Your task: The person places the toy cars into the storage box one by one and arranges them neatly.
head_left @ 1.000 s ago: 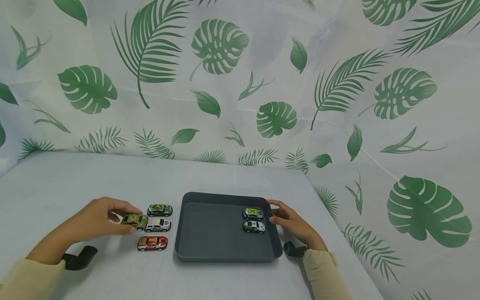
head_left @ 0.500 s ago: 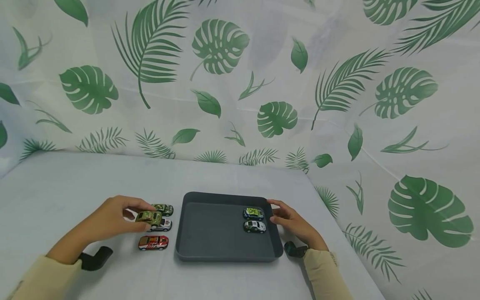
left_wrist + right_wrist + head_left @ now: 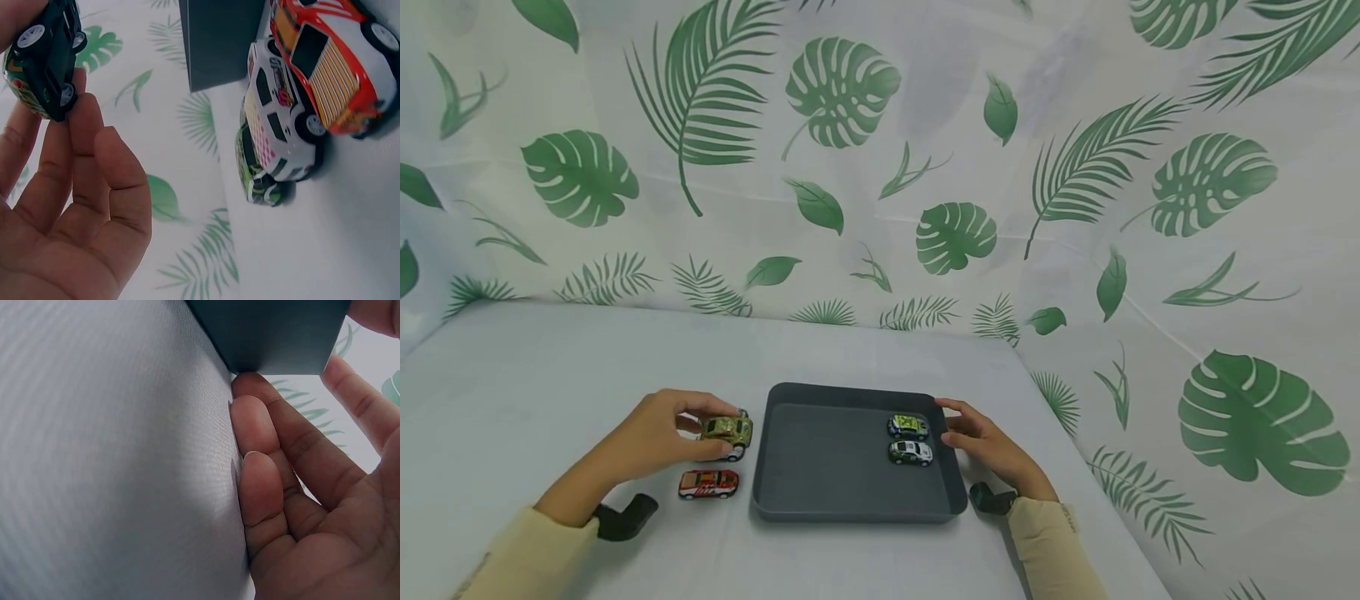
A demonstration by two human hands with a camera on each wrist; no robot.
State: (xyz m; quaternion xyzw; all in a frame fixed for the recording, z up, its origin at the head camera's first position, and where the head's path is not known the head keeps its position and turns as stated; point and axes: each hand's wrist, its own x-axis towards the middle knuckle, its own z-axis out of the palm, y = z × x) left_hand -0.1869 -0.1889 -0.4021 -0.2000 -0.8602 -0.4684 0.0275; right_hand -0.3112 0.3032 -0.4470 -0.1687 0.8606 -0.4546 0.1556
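My left hand (image 3: 658, 433) pinches a green camouflage toy car (image 3: 727, 429) between thumb and fingers, left of the grey tray (image 3: 827, 508). In the left wrist view this car (image 3: 47, 59) is lifted, showing its dark underside and wheels. Below it on the table are a white toy car (image 3: 275, 119) with pink dots and another green camouflage one (image 3: 251, 165), both mostly hidden in the head view. A red toy car (image 3: 708, 484) lies nearer me. At the tray's right wall, my right hand (image 3: 988, 450) holds the rim, with fingertips against the outer side.
Inside the tray at the right stand a yellow-green toy car (image 3: 908, 427) and a white-and-dark toy car (image 3: 911, 453). A white cloth (image 3: 880, 358) covers the table. Behind it hangs a leaf-patterned backdrop (image 3: 865, 208).
My left hand has lifted the green camouflage car and carried it right, over the white car towards the tray. My right hand has stayed at the tray's edge.
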